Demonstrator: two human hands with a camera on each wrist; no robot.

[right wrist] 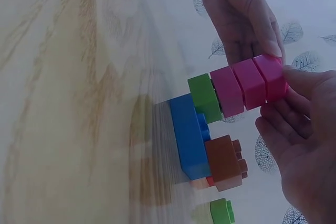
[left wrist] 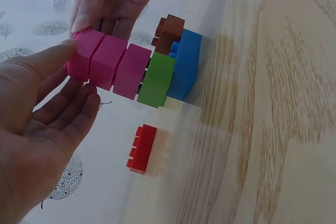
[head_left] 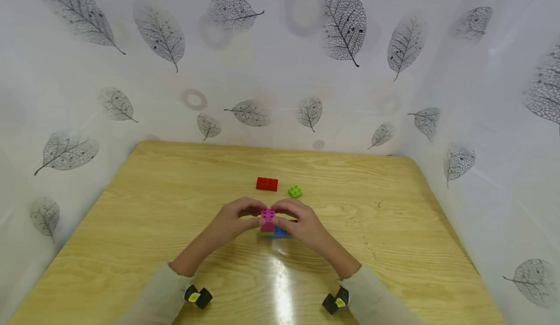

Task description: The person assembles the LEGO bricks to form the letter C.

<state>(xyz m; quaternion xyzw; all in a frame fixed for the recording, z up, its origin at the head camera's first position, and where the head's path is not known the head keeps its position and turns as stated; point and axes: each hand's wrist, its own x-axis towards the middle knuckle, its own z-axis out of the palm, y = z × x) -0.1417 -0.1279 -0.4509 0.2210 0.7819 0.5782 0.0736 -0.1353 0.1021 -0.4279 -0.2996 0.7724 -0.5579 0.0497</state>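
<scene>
Leaf-printed white sheets wall in the pale wooden surface [head_left: 175, 228]. Both hands meet at its middle: left hand [head_left: 234, 223] and right hand [head_left: 306, 225] each pinch the top of a pink plastic brick column [head_left: 267, 219]. Only the wrist views show it stacked on a green brick [left wrist: 157, 80], a blue base brick [left wrist: 186, 66] and a brown brick [right wrist: 226, 161]. Beyond lie a loose red brick [head_left: 267, 184] and a small lime-green brick [head_left: 295, 191].

Two bare forearms end in a left hand [head_left: 232, 223] and a right hand [head_left: 306, 228]. Each arm wears a long, pale cream sleeve [head_left: 153, 298] reaching the wrist. Behind each grip, a small black device with a yellow mark [head_left: 198, 297] is strapped at the cuff.
</scene>
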